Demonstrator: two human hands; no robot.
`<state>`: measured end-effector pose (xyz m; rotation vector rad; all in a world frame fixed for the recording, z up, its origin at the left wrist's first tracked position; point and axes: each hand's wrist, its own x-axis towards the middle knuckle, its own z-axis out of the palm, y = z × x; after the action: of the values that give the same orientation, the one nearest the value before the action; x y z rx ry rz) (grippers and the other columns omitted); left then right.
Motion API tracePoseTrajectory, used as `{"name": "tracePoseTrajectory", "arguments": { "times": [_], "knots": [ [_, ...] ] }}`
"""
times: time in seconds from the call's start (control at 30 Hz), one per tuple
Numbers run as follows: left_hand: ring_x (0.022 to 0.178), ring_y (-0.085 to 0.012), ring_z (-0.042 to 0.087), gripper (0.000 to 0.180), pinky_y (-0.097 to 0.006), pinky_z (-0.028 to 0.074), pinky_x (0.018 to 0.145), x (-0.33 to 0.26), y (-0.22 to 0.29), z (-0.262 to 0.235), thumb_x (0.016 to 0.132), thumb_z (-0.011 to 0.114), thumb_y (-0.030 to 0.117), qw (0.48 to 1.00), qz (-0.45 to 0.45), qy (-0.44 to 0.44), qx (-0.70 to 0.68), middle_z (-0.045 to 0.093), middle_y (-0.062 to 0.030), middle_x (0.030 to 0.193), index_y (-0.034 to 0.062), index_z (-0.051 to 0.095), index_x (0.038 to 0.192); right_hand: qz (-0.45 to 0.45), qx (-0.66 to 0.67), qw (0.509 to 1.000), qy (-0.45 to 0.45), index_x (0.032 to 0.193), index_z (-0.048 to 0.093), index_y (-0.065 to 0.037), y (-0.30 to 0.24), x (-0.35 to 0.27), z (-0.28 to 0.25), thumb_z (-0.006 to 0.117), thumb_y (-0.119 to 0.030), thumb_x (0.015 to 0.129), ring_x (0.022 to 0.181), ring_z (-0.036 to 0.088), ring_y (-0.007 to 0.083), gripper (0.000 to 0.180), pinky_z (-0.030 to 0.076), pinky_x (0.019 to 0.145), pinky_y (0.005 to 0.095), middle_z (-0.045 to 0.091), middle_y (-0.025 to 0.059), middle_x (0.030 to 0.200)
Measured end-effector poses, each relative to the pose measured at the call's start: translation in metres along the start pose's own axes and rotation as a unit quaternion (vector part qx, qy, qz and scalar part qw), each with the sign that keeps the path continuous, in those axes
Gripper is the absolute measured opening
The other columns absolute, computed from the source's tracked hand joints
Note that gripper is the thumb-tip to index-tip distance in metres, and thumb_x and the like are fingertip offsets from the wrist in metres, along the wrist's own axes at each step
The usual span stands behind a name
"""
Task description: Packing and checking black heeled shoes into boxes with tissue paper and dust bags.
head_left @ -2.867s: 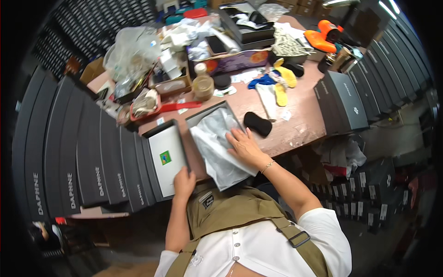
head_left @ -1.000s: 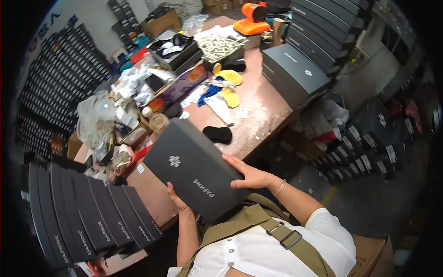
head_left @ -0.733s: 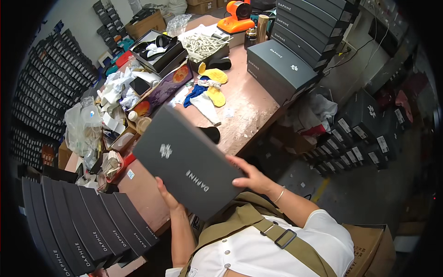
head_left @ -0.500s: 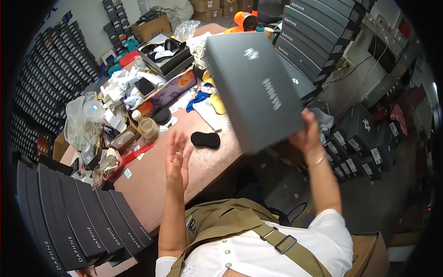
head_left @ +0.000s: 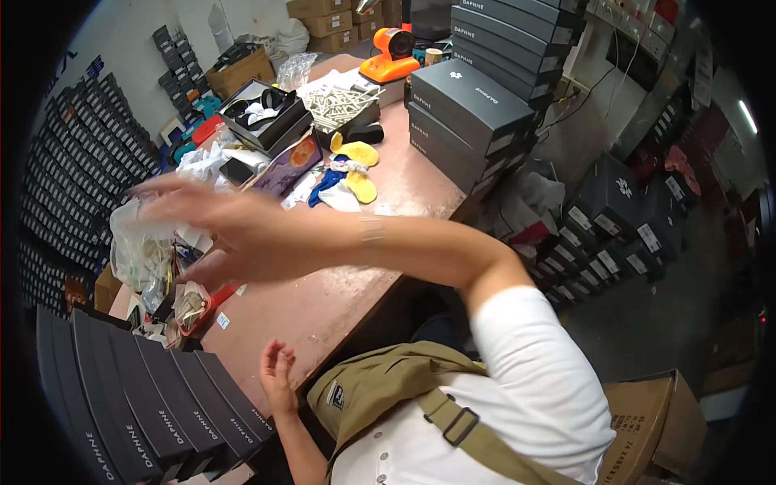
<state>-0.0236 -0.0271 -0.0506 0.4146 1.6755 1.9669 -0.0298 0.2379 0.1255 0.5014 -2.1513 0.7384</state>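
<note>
A worker's right hand [head_left: 250, 233] blurred above a cluttered bench [head_left: 291, 315], fingers apart, left hand [head_left: 279, 378] near dark boxes [head_left: 162, 404], fingers loosely curled

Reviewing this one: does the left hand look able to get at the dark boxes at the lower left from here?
Probably yes: the left hand appears close by the dark boxes, its grip looks empty, and nothing visible stands between them.

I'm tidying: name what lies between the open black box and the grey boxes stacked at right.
Head view: a box of white sticks, a black object beside it, then pink tabletop before the grey boxes.
</note>
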Motion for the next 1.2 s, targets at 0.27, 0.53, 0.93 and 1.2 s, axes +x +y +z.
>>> {"name": "tracePoseTrajectory", "arguments": {
  "times": [0.27,0.53,0.93,1.2],
  "knots": [
    [0.108,-0.0188,0.056,0.049,-0.03,0.045,0.092,-0.03,0.018,-0.02,0.089,0.066,0.013,0.992,0.061,-0.046,0.103,0.06,-0.0097,0.119,-0.0056,0.047,0.131,-0.361,0.014,0.925,-0.121,0.134,0.044,-0.021,-0.203,0.203,0.15,0.066,-0.053,0.073,0.123,0.045,0.0331,0.073,0.04,0.092,0.0549,0.042,0.0133,0.137],
    [0.102,-0.0133,0.058,0.034,-0.027,0.046,0.091,-0.057,-0.01,-0.044,0.092,0.063,0.009,0.997,0.018,0.06,0.054,0.061,-0.0073,0.11,-0.0008,0.055,0.124,-0.491,-0.065,0.869,0.019,0.139,0.034,-0.046,-0.278,0.216,0.215,0.067,-0.068,0.067,0.131,0.037,0.0379,0.083,0.032,0.094,0.0709,0.038,0.0057,0.143],
    [0.109,-0.0186,0.055,0.062,-0.035,0.044,0.096,-0.026,0.07,0.0,0.093,0.06,0.037,0.976,0.21,0.057,0.028,0.052,-0.0102,0.124,0.002,0.038,0.14,-0.465,-0.198,0.855,0.118,0.121,0.051,-0.051,-0.164,0.198,0.138,0.064,-0.05,0.074,0.114,0.047,0.033,0.049,0.041,0.082,0.0489,0.049,-0.0008,0.121],
    [0.121,-0.0249,0.043,0.064,-0.042,0.038,0.1,-0.052,0.072,-0.103,0.096,0.047,0.049,0.886,0.164,0.361,0.24,0.046,-0.0128,0.129,0.0027,0.036,0.139,-0.288,0.13,0.949,-0.019,0.135,0.046,-0.024,-0.071,-0.05,0.02,0.061,-0.01,0.075,0.112,0.052,0.0317,0.063,0.051,0.085,0.0398,0.048,0.0147,0.122]
  ]
}}
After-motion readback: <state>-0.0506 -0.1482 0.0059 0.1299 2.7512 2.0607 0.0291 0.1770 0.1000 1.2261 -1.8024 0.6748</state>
